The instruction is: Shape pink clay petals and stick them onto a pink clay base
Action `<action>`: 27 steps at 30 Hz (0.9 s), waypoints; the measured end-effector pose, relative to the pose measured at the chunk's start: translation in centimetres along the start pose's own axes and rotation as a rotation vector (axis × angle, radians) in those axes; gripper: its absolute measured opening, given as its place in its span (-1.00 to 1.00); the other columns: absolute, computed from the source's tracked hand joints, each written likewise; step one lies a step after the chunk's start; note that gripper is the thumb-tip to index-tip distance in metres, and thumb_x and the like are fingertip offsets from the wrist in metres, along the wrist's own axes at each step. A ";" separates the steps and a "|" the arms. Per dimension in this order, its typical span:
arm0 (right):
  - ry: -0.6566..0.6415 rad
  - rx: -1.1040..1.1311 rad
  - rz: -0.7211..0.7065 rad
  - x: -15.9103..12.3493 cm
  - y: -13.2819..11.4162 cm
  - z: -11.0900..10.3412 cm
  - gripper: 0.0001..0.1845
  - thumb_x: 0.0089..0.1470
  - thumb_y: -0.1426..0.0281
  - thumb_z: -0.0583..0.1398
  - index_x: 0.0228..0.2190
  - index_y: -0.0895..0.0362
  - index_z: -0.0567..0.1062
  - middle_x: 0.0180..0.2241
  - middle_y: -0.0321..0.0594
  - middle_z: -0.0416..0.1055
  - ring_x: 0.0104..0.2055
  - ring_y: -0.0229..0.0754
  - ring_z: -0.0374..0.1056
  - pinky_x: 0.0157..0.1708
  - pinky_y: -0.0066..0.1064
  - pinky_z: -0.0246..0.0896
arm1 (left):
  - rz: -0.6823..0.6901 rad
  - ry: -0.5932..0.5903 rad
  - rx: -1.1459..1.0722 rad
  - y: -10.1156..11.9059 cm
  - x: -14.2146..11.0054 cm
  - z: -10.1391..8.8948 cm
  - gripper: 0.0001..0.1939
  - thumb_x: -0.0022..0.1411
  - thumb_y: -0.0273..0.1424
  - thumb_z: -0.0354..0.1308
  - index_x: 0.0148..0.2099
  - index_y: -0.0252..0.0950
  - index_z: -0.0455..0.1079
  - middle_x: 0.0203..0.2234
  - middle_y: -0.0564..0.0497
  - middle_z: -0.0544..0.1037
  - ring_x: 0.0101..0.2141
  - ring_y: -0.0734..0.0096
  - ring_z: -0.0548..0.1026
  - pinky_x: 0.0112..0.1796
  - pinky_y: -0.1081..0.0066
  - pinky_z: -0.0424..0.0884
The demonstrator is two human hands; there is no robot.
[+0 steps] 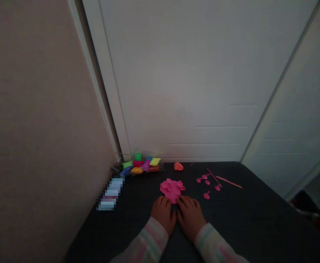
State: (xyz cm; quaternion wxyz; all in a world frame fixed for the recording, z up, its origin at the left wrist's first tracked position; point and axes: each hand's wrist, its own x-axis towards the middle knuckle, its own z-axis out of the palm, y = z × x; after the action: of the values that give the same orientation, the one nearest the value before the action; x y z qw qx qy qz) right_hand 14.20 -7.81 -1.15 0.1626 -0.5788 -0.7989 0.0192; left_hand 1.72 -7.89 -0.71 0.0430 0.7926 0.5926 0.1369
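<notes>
A flat pink piece of modelling clay [173, 190] with small rounded pieces on top lies on the dark table, just beyond my hands. My left hand [163, 213] rests palm down at its near left edge, fingers pointing forward. On the near right edge are the fingertips of my right hand [190, 215], also palm down with fingers stretched out. Both thumbs point inward and come close together. Parts of the fingertips are hard to make out in the dim light. Several small pink clay pieces with thin tails [207, 195] lie to the right.
At the back left sits a clear bag with several coloured clay packets [138, 164]. An orange clay lump [178, 166] lies near the white panel [181, 73]. Two thin pink sticks or tools [229, 182] lie back right. A blurred-out flat item [112, 193] is at left, beside the wall.
</notes>
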 end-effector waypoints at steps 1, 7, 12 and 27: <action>-0.002 -0.002 0.002 0.0 0.0 0.0 -0.66 -0.07 0.41 -0.06 -0.20 0.09 0.29 -0.11 -0.19 0.22 -0.07 -0.15 0.04 -0.11 -0.28 -0.22 | -0.002 -0.001 -0.005 0.0 0.0 0.0 -0.69 0.02 -0.34 -0.15 -0.18 -0.31 0.22 -0.24 -0.04 0.29 -0.17 0.31 0.16 -0.15 0.32 0.09; -0.017 0.022 0.008 0.1 0.0 -0.1 -0.66 -0.06 0.40 -0.07 -0.20 0.10 0.29 -0.12 -0.18 0.22 -0.07 -0.15 0.04 -0.11 -0.28 -0.21 | -0.007 0.002 -0.032 -0.1 0.0 -0.2 -0.72 0.03 -0.35 -0.15 -0.21 -0.30 0.23 -0.27 -0.02 0.30 -0.18 0.31 0.16 -0.16 0.32 0.09; -0.030 0.056 0.010 0.1 0.0 -0.3 -0.66 -0.08 0.40 -0.06 -0.21 0.12 0.30 -0.11 -0.17 0.22 -0.07 -0.14 0.04 -0.11 -0.28 -0.19 | -0.006 0.012 -0.036 -0.1 0.0 -0.1 -0.74 0.03 -0.36 -0.15 -0.23 -0.31 0.23 -0.29 -0.02 0.30 -0.19 0.32 0.17 -0.17 0.33 0.09; -0.032 0.064 0.006 0.2 0.1 -0.4 -0.65 -0.08 0.40 -0.06 -0.20 0.12 0.31 -0.12 -0.16 0.23 -0.08 -0.14 0.06 -0.12 -0.28 -0.17 | -0.007 0.004 -0.023 -0.2 0.0 -0.1 -0.77 0.02 -0.39 -0.14 -0.27 -0.31 0.25 -0.30 -0.04 0.31 -0.22 0.32 0.19 -0.20 0.32 0.12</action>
State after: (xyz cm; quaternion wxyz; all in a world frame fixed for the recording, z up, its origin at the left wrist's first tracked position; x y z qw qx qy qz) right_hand 14.34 -7.70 -0.76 0.1680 -0.5753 -0.7987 0.0544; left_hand 1.54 -7.82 -0.63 0.0513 0.7898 0.5937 0.1453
